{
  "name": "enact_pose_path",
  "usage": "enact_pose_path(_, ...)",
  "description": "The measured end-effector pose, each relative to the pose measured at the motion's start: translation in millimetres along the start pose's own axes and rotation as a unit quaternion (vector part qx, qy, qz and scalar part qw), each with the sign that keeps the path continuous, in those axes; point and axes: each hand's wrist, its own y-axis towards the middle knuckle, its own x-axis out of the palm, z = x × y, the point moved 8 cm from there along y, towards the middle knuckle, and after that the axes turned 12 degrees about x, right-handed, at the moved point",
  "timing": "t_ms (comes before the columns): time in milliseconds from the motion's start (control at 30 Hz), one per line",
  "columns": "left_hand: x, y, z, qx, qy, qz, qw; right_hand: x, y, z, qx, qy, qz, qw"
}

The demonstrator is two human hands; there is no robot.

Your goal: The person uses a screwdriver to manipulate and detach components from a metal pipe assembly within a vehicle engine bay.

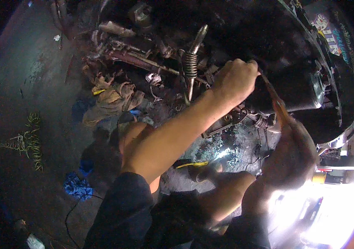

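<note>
Right of the coil spring (191, 65), a slim bar (270, 86) is grasped by the clenched fingers of the left hand (236, 81), while the grip of the blurred right hand (296, 149) cannot be told; positioning seems in hand, and steady support is probably called for next.

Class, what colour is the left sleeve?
The left sleeve looks dark navy, best in the head view.
</note>
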Motion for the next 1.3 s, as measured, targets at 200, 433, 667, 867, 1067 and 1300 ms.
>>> enact_pose_path(200,-3.3,0.2,5.4,0.014,-0.004,0.007,1.0,-15.8,-27.5,18.6,0.044,0.047,0.038,0.997)
enact_pose_path(433,11.9,1.0,-5.6,0.01,-0.009,0.027,1.0,-11.5,-13.3,9.0,0.028,0.063,0.027,0.997)
enact_pose_path(667,2.8,0.3,-1.1,0.005,-0.042,0.02,0.999,-25.2,-22.9,9.7,0.038,0.071,0.108,0.991)
enact_pose_path(867,-2.9,1.6,0.7,0.022,-0.042,0.093,0.995,-20.7,-13.9,4.7,0.007,0.076,0.115,0.99)
enact_pose_path(1067,-12.8,1.0,8.3,0.031,-0.056,0.084,0.994,-30.3,-26.9,22.9,-0.027,-0.042,0.101,0.994)
enact_pose_path(1300,-6.9,-4.0,-11.7,-0.008,-0.108,0.088,0.99,-20.1,2.0,-1.4,0.024,0.1,0.083,0.991)
